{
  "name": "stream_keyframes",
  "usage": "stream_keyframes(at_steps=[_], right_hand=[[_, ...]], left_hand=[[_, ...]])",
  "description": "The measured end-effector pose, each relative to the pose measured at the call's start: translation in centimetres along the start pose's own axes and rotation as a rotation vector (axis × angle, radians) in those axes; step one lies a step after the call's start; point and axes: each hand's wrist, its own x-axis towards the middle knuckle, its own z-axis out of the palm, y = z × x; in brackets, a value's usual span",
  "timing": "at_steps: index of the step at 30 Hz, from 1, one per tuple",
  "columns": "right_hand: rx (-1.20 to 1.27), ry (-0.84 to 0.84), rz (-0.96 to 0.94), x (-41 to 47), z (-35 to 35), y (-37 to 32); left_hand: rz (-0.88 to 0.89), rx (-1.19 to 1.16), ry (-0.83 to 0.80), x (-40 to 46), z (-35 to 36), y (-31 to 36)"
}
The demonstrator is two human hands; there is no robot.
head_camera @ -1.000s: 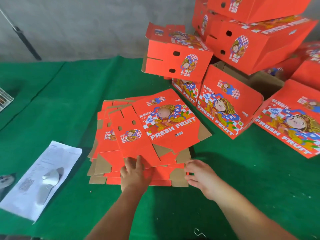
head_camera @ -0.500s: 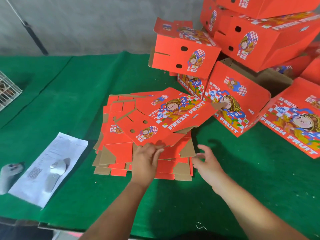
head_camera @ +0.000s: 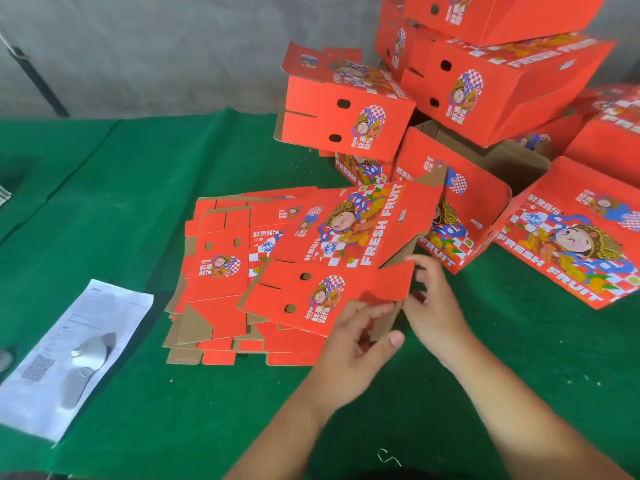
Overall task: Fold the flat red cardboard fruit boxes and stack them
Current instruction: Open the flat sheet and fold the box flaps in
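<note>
Green felt table (head_camera: 173,174) meets grey concrete wall (head_camera: 156,46).

The flat boxes (head_camera: 221,258) were red with brown cardboard flaps, printed with blue-and-white checks, a cartoon figure and white lettering. The folded boxes (head_camera: 349,123) matched them. The bench (head_camera: 138,174) was green; the paper sheet (head_camera: 76,355) white.

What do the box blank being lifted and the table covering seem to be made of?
Box blank: cardboard, red printed face, apparently matte; raw brown shows on flaps and edges. Table covering: green cloth, probably felt-like; dull, with a long crease.
</note>
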Motion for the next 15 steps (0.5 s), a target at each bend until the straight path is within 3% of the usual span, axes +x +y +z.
stream_keyframes(at_steps=[3, 5, 8, 11, 15], right_hand=[[0.302, -0.076, 0.298, -0.5, -1.4, 1.0], [0.432, -0.083, 0.383, -1.0, -1.7, 1.5], [0.15, 0.079, 0.348, -1.6, -2.5, 2.5], [0.055, 0.142, 0.321, -1.5, -4.3, 3.0], [-0.169, 0.289, 0.102, -0.5, -8.7, 3.3]], left_hand=[[-0.063, -0.022, -0.093, -0.1, 1.1, -0.7], [-0.141, -0.107, -0.116, 0.0, 2.1, -0.5], [-0.196, -0.195, -0.187, 0.2, 4.2, 0.0], [-0.167, -0.135, -0.236, 0.7, 5.9, 0.3], [-0.148, 0.115, -0.083, 1.5, 7.6, 0.3]])
